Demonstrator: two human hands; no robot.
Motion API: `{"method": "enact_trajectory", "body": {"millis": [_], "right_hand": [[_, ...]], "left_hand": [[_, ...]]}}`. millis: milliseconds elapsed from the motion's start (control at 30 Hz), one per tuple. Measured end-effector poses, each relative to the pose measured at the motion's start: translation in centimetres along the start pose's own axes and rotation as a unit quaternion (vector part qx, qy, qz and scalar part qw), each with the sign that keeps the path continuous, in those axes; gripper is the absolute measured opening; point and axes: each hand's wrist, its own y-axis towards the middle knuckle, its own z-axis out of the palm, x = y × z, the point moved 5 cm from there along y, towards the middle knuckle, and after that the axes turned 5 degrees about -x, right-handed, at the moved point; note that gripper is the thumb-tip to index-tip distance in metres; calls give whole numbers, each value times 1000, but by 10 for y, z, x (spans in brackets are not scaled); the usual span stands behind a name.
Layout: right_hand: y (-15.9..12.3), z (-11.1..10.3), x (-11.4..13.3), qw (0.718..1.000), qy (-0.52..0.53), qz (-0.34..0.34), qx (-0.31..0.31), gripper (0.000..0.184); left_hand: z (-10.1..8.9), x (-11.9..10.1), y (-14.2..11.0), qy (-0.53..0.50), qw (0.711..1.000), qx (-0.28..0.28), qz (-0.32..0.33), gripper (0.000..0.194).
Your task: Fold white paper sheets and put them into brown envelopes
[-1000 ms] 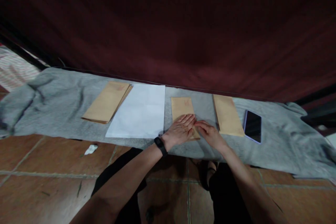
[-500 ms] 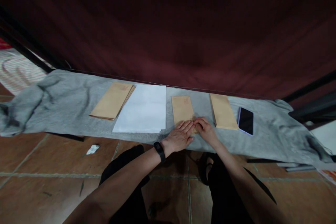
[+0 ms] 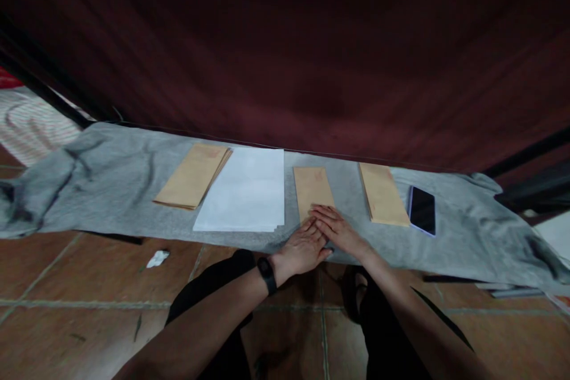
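Note:
A brown paper envelope (image 3: 313, 184) lies upright to my view on the grey cloth, its near end covered by my hands. My left hand (image 3: 305, 247), below a black wristband (image 3: 267, 275), rests flat on that near end with its fingers stretched out. My right hand (image 3: 336, 229) lies flat too, its fingers stretched across the tips of my left fingers and over the envelope. Neither hand grips anything that I can see.
On the grey cloth (image 3: 118, 190) lie a stack of brown envelopes (image 3: 192, 175), white paper sheets (image 3: 249, 190), another envelope stack (image 3: 383, 193) and a phone (image 3: 422, 209). A dark red curtain (image 3: 285, 71) hangs behind. White crumpled paper (image 3: 157, 258) is on the tiled floor.
My right hand has gone from bent, pinched fingers at the envelope's right edge to lying flat, shifted left over my left fingertips. My left hand stays pressed on the envelope.

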Motion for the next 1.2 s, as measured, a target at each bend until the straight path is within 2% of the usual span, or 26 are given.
{"method": "enact_trajectory", "body": {"millis": [167, 300, 567, 767, 933, 1200], "right_hand": [[20, 5, -4, 993, -91, -2, 70, 52], [48, 6, -12, 986, -143, 8, 90, 55], [105, 7, -36, 968, -244, 54, 32, 58], [132, 4, -48, 955, -283, 91, -6, 61], [125, 6, -49, 956, -280, 87, -6, 66], [71, 4, -37, 968, -243, 53, 27, 71]], "left_hand": [[-4, -1, -3, -27, 999, -24, 13, 54], [-11, 0, -4, -47, 998, -31, 15, 58], [-13, 1, -3, -69, 997, -24, 22, 67], [-13, 1, -3, -69, 996, -38, 33, 66], [-16, 1, -3, -59, 997, -33, 36, 68], [-4, 3, -2, -55, 998, -17, 32, 67]]}}
